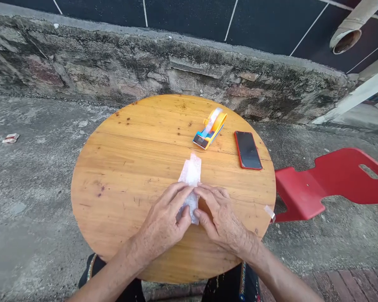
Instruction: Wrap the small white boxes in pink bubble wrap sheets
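A strip of pale, pinkish-white translucent wrap (190,171), which looks like bubble wrap, lies near the middle of the round wooden table. Its far end sticks out beyond my fingertips. My left hand (166,214) curls over its left side, thumb and fingers closed on the edge. From the right, my right hand (219,213) pinches the opposite edge with thumb and index finger. Both sets of fingertips nearly meet across it. Whether anything is inside the wrap cannot be made out.
Beyond the wrap stands a yellow and blue tape dispenser (210,129), with a red-cased phone (248,150) to its right. A piece of tape (270,212) hangs from the right edge of the table (119,167). A red chair (321,180) and a stone wall (129,71) adjoin.
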`<action>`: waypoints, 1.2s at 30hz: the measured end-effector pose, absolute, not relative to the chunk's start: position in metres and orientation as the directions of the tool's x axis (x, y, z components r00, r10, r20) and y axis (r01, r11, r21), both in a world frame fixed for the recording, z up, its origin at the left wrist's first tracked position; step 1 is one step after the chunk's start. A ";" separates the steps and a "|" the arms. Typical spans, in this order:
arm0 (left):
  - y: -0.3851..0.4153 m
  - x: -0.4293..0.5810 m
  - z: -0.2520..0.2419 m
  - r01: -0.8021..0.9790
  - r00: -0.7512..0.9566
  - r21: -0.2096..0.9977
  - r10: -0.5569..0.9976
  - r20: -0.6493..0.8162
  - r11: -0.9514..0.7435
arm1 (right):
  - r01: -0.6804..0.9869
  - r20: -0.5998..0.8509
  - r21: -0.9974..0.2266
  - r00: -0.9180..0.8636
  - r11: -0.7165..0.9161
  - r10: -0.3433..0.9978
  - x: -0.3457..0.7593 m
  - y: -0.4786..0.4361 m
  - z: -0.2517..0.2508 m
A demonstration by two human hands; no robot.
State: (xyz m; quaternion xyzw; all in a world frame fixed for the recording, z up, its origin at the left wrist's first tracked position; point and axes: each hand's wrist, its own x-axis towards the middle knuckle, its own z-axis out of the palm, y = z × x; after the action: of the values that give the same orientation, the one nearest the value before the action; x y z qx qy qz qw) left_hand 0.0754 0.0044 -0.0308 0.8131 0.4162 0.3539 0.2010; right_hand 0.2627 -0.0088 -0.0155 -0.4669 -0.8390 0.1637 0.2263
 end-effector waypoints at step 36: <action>0.015 0.080 -0.024 0.587 0.535 0.480 0.757 0.375 -0.652 | 0.237 -0.232 -0.959 -0.324 -0.159 0.917 0.265 0.101 -0.020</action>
State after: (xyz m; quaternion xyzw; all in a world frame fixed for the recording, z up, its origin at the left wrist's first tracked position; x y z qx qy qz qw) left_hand 0.0800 0.0147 -0.0238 0.8633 0.3891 0.2845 0.1497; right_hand 0.2646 0.1008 -0.0195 -0.5002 -0.5767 0.5738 0.2967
